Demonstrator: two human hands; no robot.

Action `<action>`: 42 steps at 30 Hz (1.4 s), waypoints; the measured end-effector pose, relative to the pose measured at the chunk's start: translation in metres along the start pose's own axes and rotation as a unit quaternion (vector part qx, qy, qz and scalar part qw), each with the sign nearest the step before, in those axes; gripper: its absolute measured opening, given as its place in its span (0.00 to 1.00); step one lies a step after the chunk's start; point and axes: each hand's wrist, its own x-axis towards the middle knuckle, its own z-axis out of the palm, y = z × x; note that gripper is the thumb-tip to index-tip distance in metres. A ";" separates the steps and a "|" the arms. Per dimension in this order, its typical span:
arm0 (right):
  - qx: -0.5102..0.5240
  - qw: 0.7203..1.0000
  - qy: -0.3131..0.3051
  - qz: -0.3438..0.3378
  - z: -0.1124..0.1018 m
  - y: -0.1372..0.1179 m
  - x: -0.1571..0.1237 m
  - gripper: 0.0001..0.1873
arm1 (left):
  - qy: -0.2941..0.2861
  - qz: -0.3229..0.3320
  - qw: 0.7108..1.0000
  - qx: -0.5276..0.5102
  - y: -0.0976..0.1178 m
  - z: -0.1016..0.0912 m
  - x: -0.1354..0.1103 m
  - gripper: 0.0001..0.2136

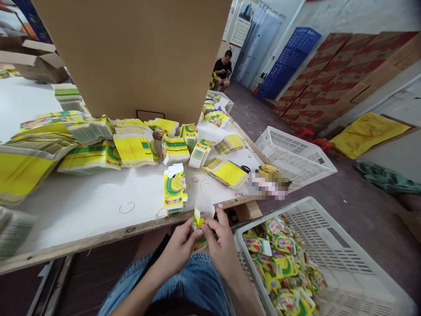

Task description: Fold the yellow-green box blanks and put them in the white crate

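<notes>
Pinching it from either side, left hand (179, 250) and right hand (224, 245) grip the carton (198, 222).

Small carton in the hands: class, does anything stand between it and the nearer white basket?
Nothing visible does: the left hand and right hand pinch the small carton, and the nearer white basket lies open beside them.

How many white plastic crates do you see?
3. One crate by the right hand holds packets; an empty crate lies past the table's right edge; a small crate sits at the table's far end. The cardboard sheet may hide more.
</notes>
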 end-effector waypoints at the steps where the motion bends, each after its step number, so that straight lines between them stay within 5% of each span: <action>1: 0.009 1.000 0.000 -0.001 0.001 -0.001 -0.001 0.13 | 0.007 -0.002 1.000 -0.009 -0.001 0.000 0.000 0.21; 7: 0.104 0.991 0.057 0.059 0.001 0.003 -0.005 0.24 | 0.101 -0.033 0.993 -0.054 -0.002 -0.002 0.002 0.18; 9: 0.099 0.991 0.027 0.089 0.002 0.007 -0.007 0.16 | 0.128 -0.034 0.990 -0.047 -0.002 -0.002 0.002 0.17; 11: 0.086 0.990 0.012 0.107 0.004 0.010 -0.010 0.09 | 0.131 -0.031 0.990 -0.037 -0.002 -0.001 0.002 0.15; 17: 0.066 0.987 0.057 0.132 0.011 0.015 -0.011 0.14 | 0.128 -0.035 0.991 -0.007 -0.004 -0.002 0.003 0.13; 21: 0.168 0.972 0.023 0.162 0.007 0.015 -0.007 0.13 | 0.137 -0.030 0.989 -0.047 -0.008 -0.002 0.002 0.24; 25: 0.279 0.948 0.020 0.153 0.003 0.013 -0.007 0.27 | 0.096 -0.034 0.990 -0.098 -0.004 -0.003 -0.001 0.31; 30: 0.324 0.939 -0.034 0.105 -0.010 0.011 -0.008 0.31 | 0.011 -0.022 0.989 -0.146 0.006 -0.007 -0.002 0.34; 35: 0.325 0.938 -0.084 0.086 -0.023 0.014 -0.006 0.30 | -0.043 -0.040 0.981 -0.187 0.012 -0.011 -0.004 0.36; 42: 0.289 0.947 -0.100 0.096 -0.027 0.022 -0.003 0.16 | -0.085 -0.083 0.973 -0.197 0.013 -0.015 -0.006 0.25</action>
